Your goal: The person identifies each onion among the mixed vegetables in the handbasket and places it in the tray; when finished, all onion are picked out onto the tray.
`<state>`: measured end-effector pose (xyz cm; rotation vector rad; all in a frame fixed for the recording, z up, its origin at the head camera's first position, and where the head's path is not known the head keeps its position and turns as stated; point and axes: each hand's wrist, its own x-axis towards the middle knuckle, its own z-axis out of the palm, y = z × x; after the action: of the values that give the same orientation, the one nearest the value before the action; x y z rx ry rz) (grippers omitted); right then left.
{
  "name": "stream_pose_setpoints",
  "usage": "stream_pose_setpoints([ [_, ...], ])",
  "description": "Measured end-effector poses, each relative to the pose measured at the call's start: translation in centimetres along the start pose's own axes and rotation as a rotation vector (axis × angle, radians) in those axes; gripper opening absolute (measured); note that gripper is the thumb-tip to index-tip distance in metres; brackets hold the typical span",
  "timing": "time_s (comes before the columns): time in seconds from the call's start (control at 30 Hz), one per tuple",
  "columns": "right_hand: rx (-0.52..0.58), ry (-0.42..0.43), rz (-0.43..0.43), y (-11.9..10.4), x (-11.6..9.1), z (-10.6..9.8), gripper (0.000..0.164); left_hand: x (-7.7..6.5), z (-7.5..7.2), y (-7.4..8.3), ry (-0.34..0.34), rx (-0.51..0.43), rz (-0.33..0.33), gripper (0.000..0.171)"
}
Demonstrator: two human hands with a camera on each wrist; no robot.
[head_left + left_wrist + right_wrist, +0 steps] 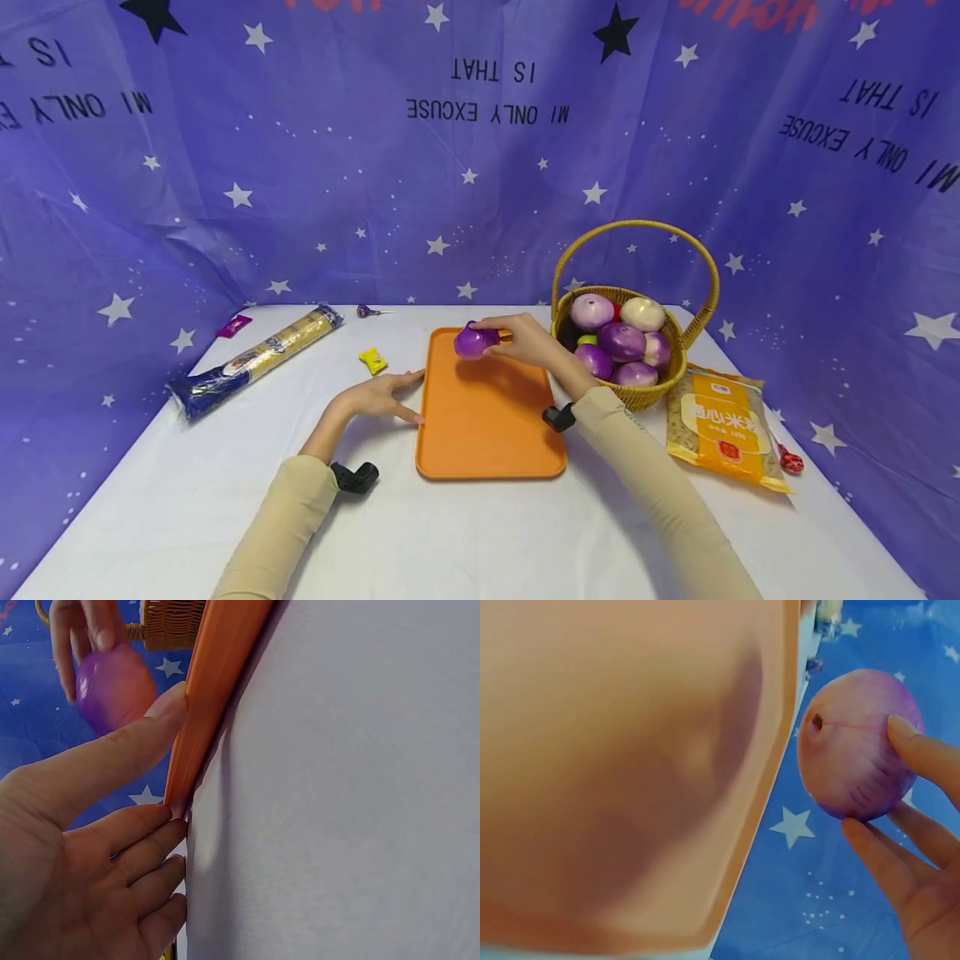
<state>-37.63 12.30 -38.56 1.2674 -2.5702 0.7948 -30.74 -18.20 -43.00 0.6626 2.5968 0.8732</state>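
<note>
A purple onion (474, 342) is held by my right hand (522, 340) above the far end of the orange tray (491, 433). In the right wrist view the thumb and fingers grip the onion (859, 746) from its side, and a shadow lies on the tray (630, 750). My left hand (384, 395) rests at the tray's left edge, fingers extended. In the left wrist view its thumb and fingertips touch the tray's side wall (214, 690). Right of the tray stands a wicker basket (651, 398) with several onions (622, 342) in it.
On the left lie a long noodle pack (258, 362), a yellow candy (372, 360), a purple packet (234, 326) and a lollipop (365, 311). Beside the basket are a yellow food bag (723, 425) and a red candy (791, 459). The basket's tall handle (637, 222) arches upward.
</note>
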Motion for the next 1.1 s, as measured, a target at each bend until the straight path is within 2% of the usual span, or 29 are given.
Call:
stream_pose_setpoints([
  [0.1, 0.028, -0.012, 0.045, 0.0, 1.3, 0.6, 0.045, -0.1, 0.0, -0.1, -0.003, 0.003, 0.002, 0.095],
  [0.27, 0.059, -0.034, 0.071, 0.1, 2.9, 1.9, 0.045, -0.2, 0.1, -0.3, -0.008, -0.005, -0.009, 0.095],
  [0.4, 0.059, -0.015, 0.103, 0.2, 3.7, 2.9, 0.045, -0.2, 0.2, -0.4, -0.006, -0.011, -0.006, 0.095],
  [0.53, 0.096, -0.004, 0.19, 0.2, 4.2, 3.7, 0.045, -0.1, 0.0, -0.2, -0.006, -0.015, -0.006, 0.095],
  [0.67, 0.12, -0.013, 0.257, 0.2, 4.3, 4.5, 0.053, -0.2, 0.1, -0.1, -0.007, -0.024, -0.006, 0.094],
  [0.77, 0.096, -0.003, 0.264, 0.3, 4.3, 5.0, 0.06, -0.2, 0.2, -0.1, -0.009, -0.029, -0.004, 0.093],
  [0.97, -0.048, 0.006, 0.275, 0.4, 4.8, 5.4, 0.059, -0.2, 0.2, -0.1, -0.013, -0.031, 0.0, 0.094],
  [1.1, -0.094, -0.002, 0.301, 0.3, 5.1, 5.4, 0.06, -0.2, 0.1, -0.2, -0.007, -0.023, 0.004, 0.094],
])
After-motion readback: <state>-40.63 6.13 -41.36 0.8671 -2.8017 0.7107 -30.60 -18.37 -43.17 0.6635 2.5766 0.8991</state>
